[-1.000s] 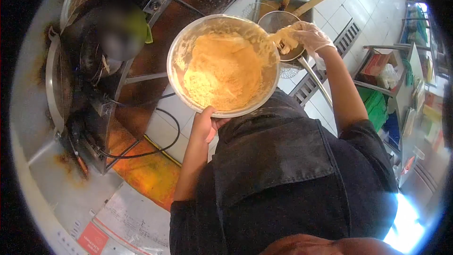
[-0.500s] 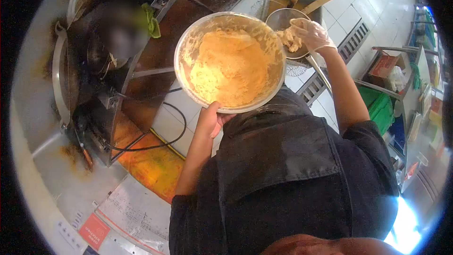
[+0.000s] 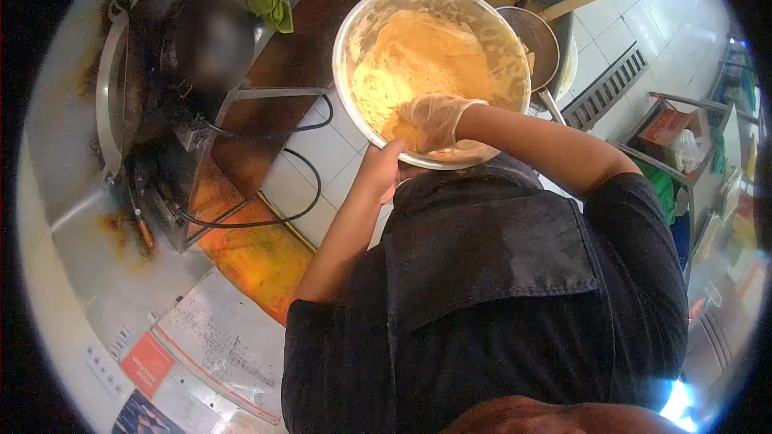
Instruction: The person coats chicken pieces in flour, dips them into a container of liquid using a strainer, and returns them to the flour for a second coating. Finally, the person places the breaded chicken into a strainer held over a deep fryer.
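Observation:
A round metal bowl (image 3: 511,80) holds pale yellow, flour-like coating (image 3: 426,48), and crumbs of it stick to the inner wall. My left hand (image 3: 384,169) grips the bowl's near rim, thumb on top and fingers underneath. Inside the bowl, at its near side, my right hand (image 3: 441,122) wears a clear plastic glove and pushes into the coating. Its fingertips are buried, so their grip is hidden. Just right of the bowl is a round sieve (image 3: 540,44) with a metal handle, a few pale pieces showing at its left edge.
Behind the sieve stands a grey tub (image 3: 560,32) with wooden handles (image 3: 577,2) sticking out. A green cloth (image 3: 272,3) hangs by the dark stove frame at left. A black hose (image 3: 310,201) loops below. Shelving with a box (image 3: 666,124) stands at right.
My right hand has left the sieve, where it was at pale battered pieces, and moved left into the bowl. The bowl has shifted up and right in view.

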A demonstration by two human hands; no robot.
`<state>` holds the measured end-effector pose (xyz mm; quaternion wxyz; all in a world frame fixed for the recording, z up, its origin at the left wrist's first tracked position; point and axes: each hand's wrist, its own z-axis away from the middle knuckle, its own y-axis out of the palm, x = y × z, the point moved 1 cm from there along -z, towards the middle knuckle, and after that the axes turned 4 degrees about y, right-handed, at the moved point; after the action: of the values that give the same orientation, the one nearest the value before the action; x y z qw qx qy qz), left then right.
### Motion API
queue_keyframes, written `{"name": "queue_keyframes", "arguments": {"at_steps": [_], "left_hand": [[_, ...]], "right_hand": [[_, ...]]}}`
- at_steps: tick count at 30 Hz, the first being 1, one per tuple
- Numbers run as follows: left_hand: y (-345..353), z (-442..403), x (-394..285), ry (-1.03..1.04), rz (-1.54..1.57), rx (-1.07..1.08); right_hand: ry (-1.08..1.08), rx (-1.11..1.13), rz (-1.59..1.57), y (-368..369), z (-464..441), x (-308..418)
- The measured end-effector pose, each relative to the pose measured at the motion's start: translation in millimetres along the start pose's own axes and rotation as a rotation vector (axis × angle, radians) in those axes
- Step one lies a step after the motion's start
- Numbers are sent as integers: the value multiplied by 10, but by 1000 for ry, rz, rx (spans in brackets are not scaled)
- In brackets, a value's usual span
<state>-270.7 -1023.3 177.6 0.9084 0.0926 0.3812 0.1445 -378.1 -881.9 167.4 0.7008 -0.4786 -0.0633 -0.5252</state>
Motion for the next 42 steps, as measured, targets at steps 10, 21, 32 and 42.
{"name": "queue_keyframes", "arguments": {"at_steps": [10,21,32,42], "left_hand": [[-109,-49,-24,-75,13,-4],[1,42,-118,-41,-108,-58],[-16,8,-76,-63,-91,-52],[-7,-22,-68,-55,-84,-83]], "right_hand": [[-138,-9,-215,-61,-460,-615],[-167,-456,45,-122,-707,-120],[135,-195,232,-424,-319,-374],[92,-357,44,-384,-159,-546]]}}
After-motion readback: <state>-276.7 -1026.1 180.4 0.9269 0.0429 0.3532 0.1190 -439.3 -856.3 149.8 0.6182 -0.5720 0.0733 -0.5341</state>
